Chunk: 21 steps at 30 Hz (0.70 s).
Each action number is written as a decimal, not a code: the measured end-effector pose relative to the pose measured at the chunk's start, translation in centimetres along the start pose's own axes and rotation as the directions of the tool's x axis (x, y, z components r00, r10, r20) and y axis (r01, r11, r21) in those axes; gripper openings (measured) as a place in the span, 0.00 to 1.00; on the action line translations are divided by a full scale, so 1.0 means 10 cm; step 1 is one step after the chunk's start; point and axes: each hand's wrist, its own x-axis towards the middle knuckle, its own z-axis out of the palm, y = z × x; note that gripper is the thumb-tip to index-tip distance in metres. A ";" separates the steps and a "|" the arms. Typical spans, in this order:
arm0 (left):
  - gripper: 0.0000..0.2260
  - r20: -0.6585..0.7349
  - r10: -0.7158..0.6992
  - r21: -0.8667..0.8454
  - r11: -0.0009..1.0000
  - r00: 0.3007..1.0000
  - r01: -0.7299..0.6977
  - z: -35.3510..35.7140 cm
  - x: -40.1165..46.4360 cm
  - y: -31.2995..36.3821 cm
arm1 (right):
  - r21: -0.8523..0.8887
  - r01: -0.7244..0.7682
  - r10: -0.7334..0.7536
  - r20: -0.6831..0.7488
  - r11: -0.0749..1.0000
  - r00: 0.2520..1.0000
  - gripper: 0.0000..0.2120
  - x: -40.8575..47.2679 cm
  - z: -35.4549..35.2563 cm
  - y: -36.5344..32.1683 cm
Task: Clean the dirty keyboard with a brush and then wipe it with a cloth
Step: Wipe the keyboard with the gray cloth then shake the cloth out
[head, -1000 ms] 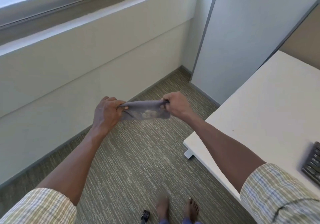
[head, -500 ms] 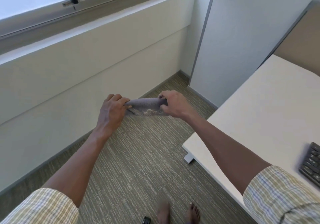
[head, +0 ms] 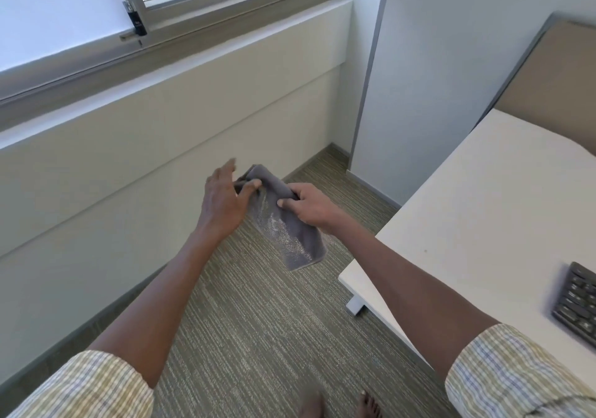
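Note:
A grey cloth [head: 285, 235] with pale dust on it hangs over the carpet, away from the desk. My right hand [head: 310, 205] grips it near its upper end, and the rest droops down and to the right. My left hand [head: 223, 199] is beside the cloth's top end with its fingers spread out straight; only the thumb touches the fabric. The dark keyboard [head: 578, 301] lies on the white desk [head: 483, 211] at the right edge of the view, partly cut off. No brush is in view.
A low wall with a window ledge [head: 180, 49] runs along the left and back. A grey partition panel [head: 451, 62] stands behind the desk. The desk's white leg [head: 354, 305] stands on the striped carpet [head: 258, 337]. My bare feet [head: 338, 406] show at the bottom.
The cloth was stretched level between both hands; now my left hand has opened and the cloth hangs from my right hand. The view has tilted up toward the window.

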 end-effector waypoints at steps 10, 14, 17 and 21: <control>0.22 0.526 -0.199 -0.724 0.405 0.827 0.559 0.21 -0.36 0.17 | 0.594 -0.141 0.190 -0.019 0.792 0.982 0.10 -0.22 0.05 0.05; 0.12 0.471 -0.216 -0.747 0.418 0.855 0.517 0.20 -0.35 0.26 | 0.633 -0.132 0.228 -0.073 0.763 0.971 0.12 -0.30 0.04 0.06; 0.10 0.440 -0.222 -0.752 0.439 0.870 0.492 0.22 -0.35 0.33 | 0.629 -0.098 0.223 -0.122 0.771 0.967 0.12 -0.38 -0.01 0.04; 0.09 0.411 -0.184 -0.756 0.479 0.893 0.446 0.25 -0.39 0.53 | 0.619 -0.058 0.227 -0.197 0.783 0.954 0.10 -0.52 -0.10 0.06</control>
